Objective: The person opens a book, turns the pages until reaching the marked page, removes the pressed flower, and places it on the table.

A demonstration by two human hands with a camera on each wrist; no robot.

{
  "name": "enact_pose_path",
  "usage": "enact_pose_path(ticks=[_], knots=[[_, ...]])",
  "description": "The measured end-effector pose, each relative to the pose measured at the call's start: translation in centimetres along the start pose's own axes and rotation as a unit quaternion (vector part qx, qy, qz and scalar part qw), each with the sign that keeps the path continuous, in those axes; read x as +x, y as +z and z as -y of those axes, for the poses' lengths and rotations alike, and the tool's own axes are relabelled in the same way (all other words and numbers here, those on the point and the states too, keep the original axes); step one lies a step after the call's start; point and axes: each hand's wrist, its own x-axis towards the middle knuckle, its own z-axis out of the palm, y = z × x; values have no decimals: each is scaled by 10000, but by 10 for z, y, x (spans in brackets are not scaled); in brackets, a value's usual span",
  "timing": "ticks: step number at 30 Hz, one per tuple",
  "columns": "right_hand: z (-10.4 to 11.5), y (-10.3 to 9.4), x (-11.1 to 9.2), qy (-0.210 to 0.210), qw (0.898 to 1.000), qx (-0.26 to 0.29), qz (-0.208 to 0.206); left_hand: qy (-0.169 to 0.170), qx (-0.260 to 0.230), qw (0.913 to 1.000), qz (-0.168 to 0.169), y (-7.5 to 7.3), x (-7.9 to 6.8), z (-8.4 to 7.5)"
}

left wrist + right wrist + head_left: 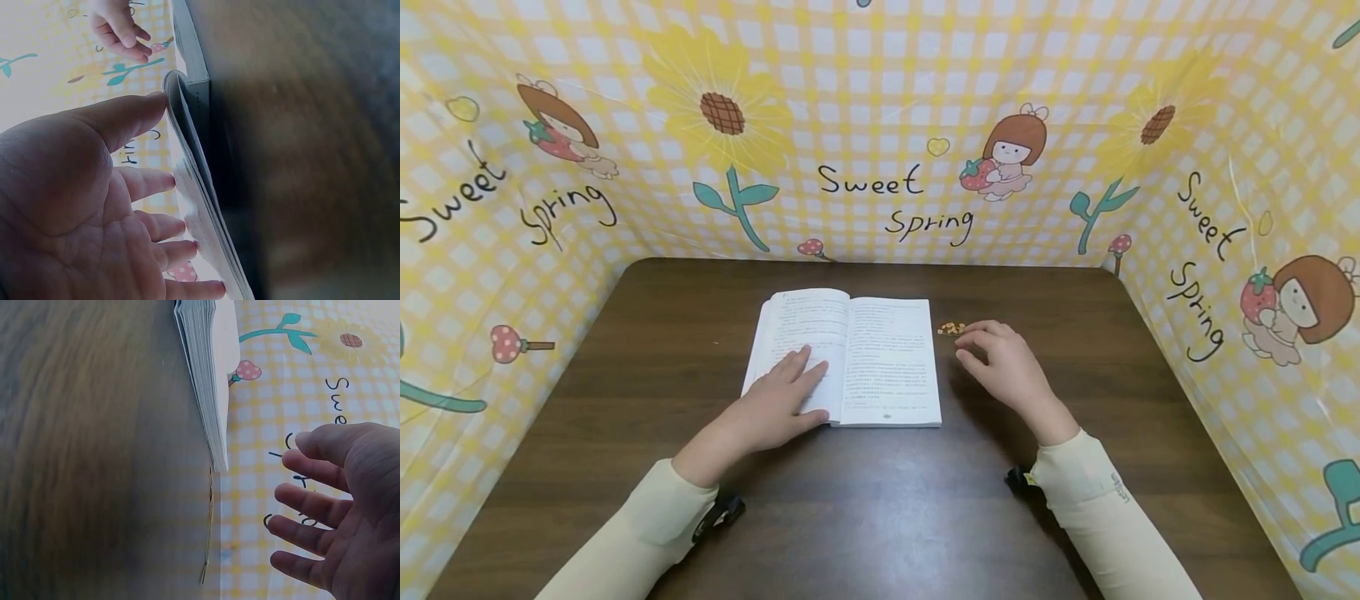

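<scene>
An open book (891, 358) with printed pages lies on the brown table. My left hand (771, 404) rests on its left page with the fingers spread. In the left wrist view, the fingertips and thumb of the left hand (94, 194) touch the page, and the page edges bulge near the thumb. Just right of the book lies a small gold-coloured openwork thing (951, 328), seen edge-on as a thin strand (209, 525) in the right wrist view; its kind is unclear. Beside it is my right hand (1006, 367), fingers loosely bent. The right hand (356, 506) holds nothing.
The dark wooden table (625, 358) extends on both sides of the book. A yellow checked cloth (880, 108) with flowers and lettering stands as a wall behind the table and along its left and right sides.
</scene>
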Motion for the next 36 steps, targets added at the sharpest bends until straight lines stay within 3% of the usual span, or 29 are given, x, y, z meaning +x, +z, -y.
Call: enact_pose_path(ticks=[5, 13, 22, 30, 36], knots=[[2, 2, 0, -52, 9999, -23, 93, -139, -12, 9999, -76, 2, -2, 0], [6, 3, -1, -12, 9997, -75, 217, -891, -163, 9957, -213, 4, -3, 1], [6, 6, -1, 10, 9993, -190, 325, -1704, -376, 9842, -312, 2, -5, 6], [5, 6, 1, 11, 9992, -178, 350, -1900, -462, 9801, -331, 3, -4, 7], [4, 7, 1, 37, 9991, -169, 399, -1832, -544, 9807, -406, 3, -5, 5]])
